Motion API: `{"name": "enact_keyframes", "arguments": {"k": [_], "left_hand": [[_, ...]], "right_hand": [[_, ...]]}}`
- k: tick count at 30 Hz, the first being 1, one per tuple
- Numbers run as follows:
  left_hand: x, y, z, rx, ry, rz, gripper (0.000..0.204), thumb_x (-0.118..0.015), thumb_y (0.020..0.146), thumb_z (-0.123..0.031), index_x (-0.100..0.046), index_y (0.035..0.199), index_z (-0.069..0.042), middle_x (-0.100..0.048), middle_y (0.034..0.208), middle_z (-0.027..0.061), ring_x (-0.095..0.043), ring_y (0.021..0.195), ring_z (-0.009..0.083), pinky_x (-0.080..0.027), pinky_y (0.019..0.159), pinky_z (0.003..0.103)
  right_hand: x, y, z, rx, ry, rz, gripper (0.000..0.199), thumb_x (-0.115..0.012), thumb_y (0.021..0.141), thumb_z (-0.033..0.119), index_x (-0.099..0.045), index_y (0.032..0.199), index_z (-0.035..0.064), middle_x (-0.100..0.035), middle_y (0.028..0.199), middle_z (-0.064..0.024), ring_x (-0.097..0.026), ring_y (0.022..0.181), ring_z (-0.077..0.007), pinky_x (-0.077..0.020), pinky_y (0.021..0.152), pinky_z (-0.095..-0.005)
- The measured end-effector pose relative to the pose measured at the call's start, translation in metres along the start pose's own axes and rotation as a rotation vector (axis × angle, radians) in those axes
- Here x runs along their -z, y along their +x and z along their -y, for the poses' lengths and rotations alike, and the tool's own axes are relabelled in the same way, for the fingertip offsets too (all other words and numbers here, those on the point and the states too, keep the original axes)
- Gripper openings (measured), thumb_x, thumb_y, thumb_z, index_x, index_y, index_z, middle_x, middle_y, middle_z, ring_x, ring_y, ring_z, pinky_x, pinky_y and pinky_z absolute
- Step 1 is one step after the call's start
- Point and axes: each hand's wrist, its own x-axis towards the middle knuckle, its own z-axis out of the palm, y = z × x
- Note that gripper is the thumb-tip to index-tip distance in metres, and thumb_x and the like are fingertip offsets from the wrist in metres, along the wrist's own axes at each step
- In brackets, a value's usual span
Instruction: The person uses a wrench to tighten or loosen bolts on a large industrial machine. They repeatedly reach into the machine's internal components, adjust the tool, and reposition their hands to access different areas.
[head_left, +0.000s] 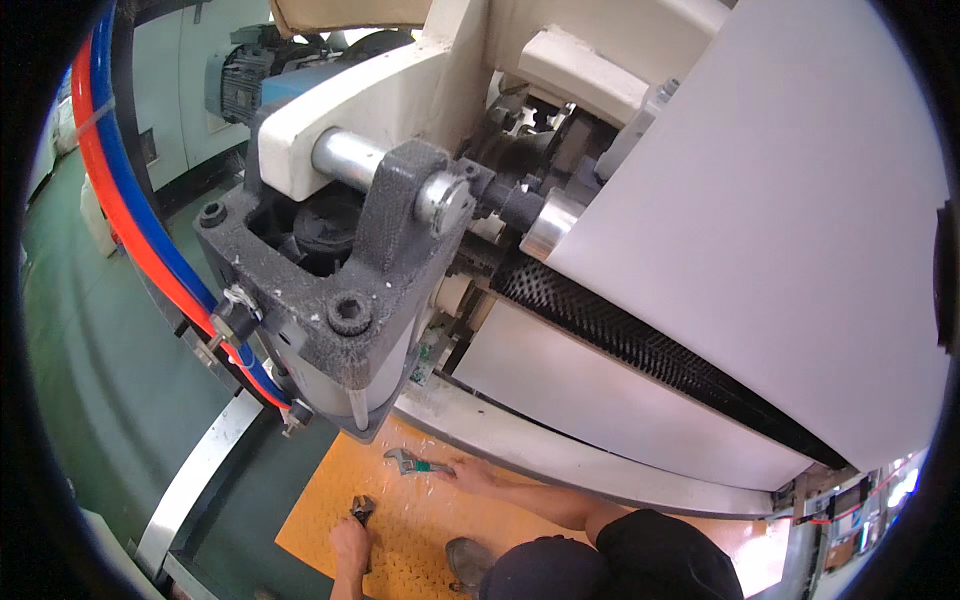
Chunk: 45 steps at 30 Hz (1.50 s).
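My right hand (470, 476) reaches low under the machine and grips the green handle end of an adjustable wrench (412, 463), which lies flat on an orange studded mat (330, 500). My left hand (350, 546) is closed around a pair of dark-handled pliers (362, 510), jaws pointing away from me, just above the same mat. The two hands are a short way apart. A grey shoe (464, 560) and my black-clothed knee (540, 575) sit close behind them.
A large cream machine with a grey cast bracket (350, 300), a steel shaft (345, 158) and a black knurled roller (620, 335) overhangs the mat. A broad white sheet (780, 230) fills the right. Red and blue hoses (120, 190) curve down the left over a green floor (90, 330).
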Motion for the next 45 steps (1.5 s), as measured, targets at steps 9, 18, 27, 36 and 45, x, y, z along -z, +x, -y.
{"name": "enact_keyframes", "arguments": {"k": [9, 18, 27, 36, 45], "left_hand": [[-0.006, 0.002, 0.002, 0.008, 0.129, 0.039, 0.037, -0.062, 0.074, -0.04, -0.065, 0.089, -0.006, -0.065, 0.086, 0.0096, -0.066, 0.079, 0.0224, -0.051, 0.063, 0.034], [-0.028, 0.013, 0.005, 0.023, 0.107, 0.058, 0.045, -0.062, 0.072, -0.044, -0.065, 0.094, -0.005, -0.064, 0.094, 0.0108, -0.065, 0.082, 0.0252, -0.051, 0.069, 0.036], [-0.013, 0.013, -0.005, 0.064, 0.079, 0.146, 0.045, -0.062, 0.072, -0.043, -0.063, 0.096, -0.005, -0.064, 0.095, 0.0104, -0.065, 0.085, 0.0237, -0.052, 0.066, 0.035], [-0.019, 0.013, -0.003, 0.083, 0.093, 0.138, 0.043, -0.063, 0.073, -0.042, -0.062, 0.096, -0.006, -0.063, 0.096, 0.0107, -0.064, 0.085, 0.0228, -0.052, 0.067, 0.035], [0.055, -0.022, -0.04, 0.099, 0.166, 0.14, 0.04, -0.061, 0.075, -0.04, -0.062, 0.096, -0.006, -0.062, 0.095, 0.0107, -0.064, 0.086, 0.0222, -0.052, 0.067, 0.035]], "right_hand": [[-0.012, 0.0, 0.01, 0.0, -0.011, -0.009, 0.056, -0.04, 0.086, 0.061, -0.058, 0.088, 0.0078, -0.063, 0.077, -0.0157, -0.063, 0.073, -0.0343, -0.0481, 0.059, -0.0453], [-0.008, -0.009, 0.013, -0.024, 0.003, -0.052, 0.054, -0.041, 0.086, 0.061, -0.058, 0.088, 0.0098, -0.064, 0.079, -0.0143, -0.063, 0.075, -0.0329, -0.0481, 0.06, -0.0459], [-0.021, -0.005, 0.001, -0.047, -0.02, -0.035, 0.053, -0.042, 0.088, 0.057, -0.059, 0.09, 0.0065, -0.063, 0.083, -0.0148, -0.063, 0.078, -0.0344, -0.0485, 0.063, -0.0456], [-0.014, -0.007, 0.008, -0.03, -0.001, -0.036, 0.054, -0.043, 0.088, 0.056, -0.058, 0.089, 0.0045, -0.063, 0.081, -0.0172, -0.062, 0.077, -0.0367, -0.0485, 0.064, -0.0457], [-0.018, -0.007, 0.002, -0.034, 0.003, -0.03, 0.054, -0.042, 0.087, 0.057, -0.057, 0.087, 0.0049, -0.063, 0.08, -0.0161, -0.062, 0.075, -0.0354, -0.0481, 0.063, -0.0457]]}}
